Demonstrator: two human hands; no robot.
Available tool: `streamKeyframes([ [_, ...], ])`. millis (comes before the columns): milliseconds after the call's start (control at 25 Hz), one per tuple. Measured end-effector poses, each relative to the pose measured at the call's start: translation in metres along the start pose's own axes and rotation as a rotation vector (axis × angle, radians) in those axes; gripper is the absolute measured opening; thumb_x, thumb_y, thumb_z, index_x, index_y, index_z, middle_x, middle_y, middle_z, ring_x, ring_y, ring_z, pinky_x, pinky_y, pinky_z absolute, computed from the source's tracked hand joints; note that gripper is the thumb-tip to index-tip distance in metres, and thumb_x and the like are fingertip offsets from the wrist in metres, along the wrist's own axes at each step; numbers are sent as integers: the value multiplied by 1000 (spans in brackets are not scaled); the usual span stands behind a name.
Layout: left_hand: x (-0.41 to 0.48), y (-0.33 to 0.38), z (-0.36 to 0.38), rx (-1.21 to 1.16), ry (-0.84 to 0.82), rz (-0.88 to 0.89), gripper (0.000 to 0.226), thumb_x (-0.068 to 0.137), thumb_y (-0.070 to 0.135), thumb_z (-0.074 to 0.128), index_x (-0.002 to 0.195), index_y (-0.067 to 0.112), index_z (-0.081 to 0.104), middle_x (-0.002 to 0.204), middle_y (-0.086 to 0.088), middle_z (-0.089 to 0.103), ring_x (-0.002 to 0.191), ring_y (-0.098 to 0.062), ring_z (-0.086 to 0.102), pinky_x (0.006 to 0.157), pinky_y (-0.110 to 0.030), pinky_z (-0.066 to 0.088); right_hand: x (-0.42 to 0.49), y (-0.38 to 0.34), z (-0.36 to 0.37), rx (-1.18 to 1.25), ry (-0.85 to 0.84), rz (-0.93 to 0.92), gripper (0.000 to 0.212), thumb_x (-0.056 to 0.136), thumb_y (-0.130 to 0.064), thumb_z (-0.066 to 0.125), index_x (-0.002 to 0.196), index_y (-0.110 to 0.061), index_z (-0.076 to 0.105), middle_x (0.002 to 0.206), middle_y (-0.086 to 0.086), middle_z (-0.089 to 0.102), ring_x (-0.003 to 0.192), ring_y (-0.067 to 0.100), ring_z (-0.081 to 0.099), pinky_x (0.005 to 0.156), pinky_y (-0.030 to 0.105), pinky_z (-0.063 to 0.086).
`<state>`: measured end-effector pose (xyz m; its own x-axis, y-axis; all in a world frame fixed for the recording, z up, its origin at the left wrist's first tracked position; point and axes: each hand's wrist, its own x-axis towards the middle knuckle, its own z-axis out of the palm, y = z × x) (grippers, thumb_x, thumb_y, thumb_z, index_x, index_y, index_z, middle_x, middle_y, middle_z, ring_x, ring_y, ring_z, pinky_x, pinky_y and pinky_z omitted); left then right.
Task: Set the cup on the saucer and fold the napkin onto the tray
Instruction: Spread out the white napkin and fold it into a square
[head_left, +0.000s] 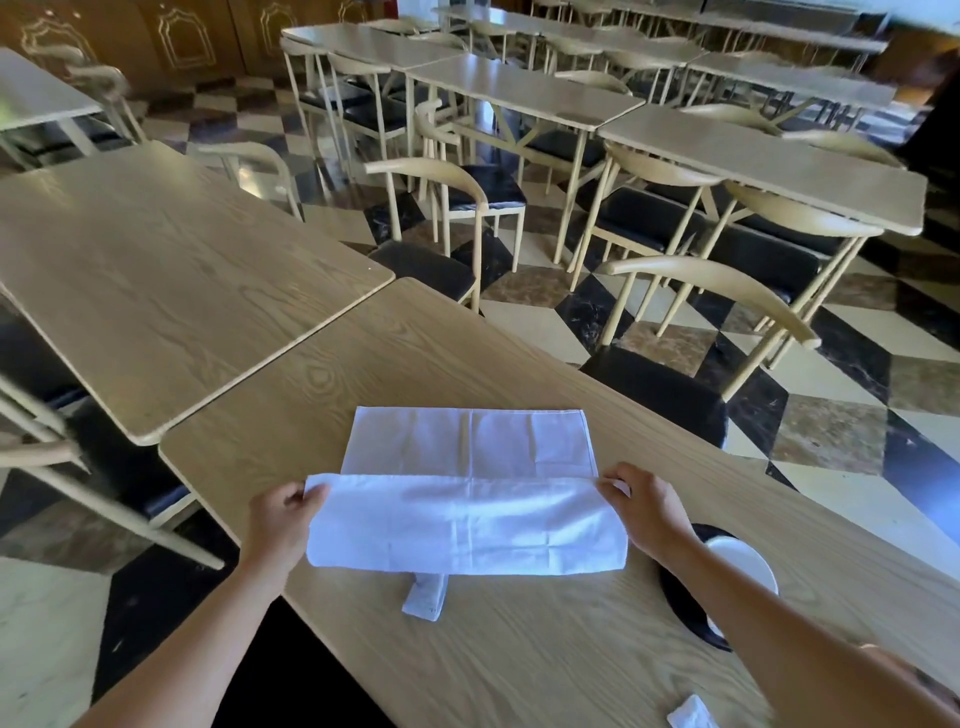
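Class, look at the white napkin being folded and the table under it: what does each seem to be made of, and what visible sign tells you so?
Napkin: looks like woven cotton or linen, matte white; it drapes softly, holds pressed creases and has a stitched hem along its far edge.
Table: pale wood or wood-look laminate, satin finish; grain lines and a knot ring show, but real wood or a printed surface cannot be told apart.

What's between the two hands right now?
In the head view, only the white napkin spans the gap between left hand and right hand, each pinching a corner of its folded-over near half.
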<state>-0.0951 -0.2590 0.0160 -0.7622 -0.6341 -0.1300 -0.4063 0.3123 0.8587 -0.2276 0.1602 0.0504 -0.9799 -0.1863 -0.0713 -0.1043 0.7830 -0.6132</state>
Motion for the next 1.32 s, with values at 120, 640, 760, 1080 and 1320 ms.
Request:
streamKeyframes([
  [120, 31, 4, 14, -67, -8, -12, 51, 85, 17, 69, 51, 20, 31, 51, 11, 23, 51, -10, 21, 49, -27, 15, 35, -9, 9, -7, 26, 41, 9, 93, -29, 65, 89, -21, 67, 74, -16, 61, 68, 6, 55, 58, 12, 36],
  [640, 145, 18, 76, -93, -41, -83, 53, 84, 25, 67, 48, 20, 29, 54, 8, 18, 57, -15, 20, 55, -32, 17, 158, 2, 50, -36, 56, 226, 15, 94, -26, 60, 83, -17, 63, 73, 2, 65, 65, 20, 57, 58, 33, 45],
  [760, 160, 17, 82, -30, -19, -106, 53, 84, 27, 66, 52, 17, 26, 57, 1, 19, 57, -17, 21, 55, -33, 19, 176, 2, 56, -81, 57, 229, 17, 94, -27, 59, 82, -17, 62, 70, -2, 63, 63, 20, 57, 58, 34, 47],
  [1080, 171, 9, 102, 248, 67, -80, 49, 88, 28, 63, 53, 12, 32, 48, -4, 32, 51, -27, 33, 52, -34, 29, 197, 9, 74, -213, 75, 243, 24, 91, -31, 60, 72, -17, 51, 68, 4, 59, 65, 31, 55, 54, 34, 44],
  [1320, 161, 15, 106, 329, 141, -17, 27, 85, 21, 69, 109, 11, 63, 100, -15, 64, 100, -39, 55, 87, -48, 44, 195, 16, 81, -252, 117, 232, 23, 91, -28, 66, 105, -11, 59, 106, 11, 58, 95, 37, 57, 68, 37, 45],
])
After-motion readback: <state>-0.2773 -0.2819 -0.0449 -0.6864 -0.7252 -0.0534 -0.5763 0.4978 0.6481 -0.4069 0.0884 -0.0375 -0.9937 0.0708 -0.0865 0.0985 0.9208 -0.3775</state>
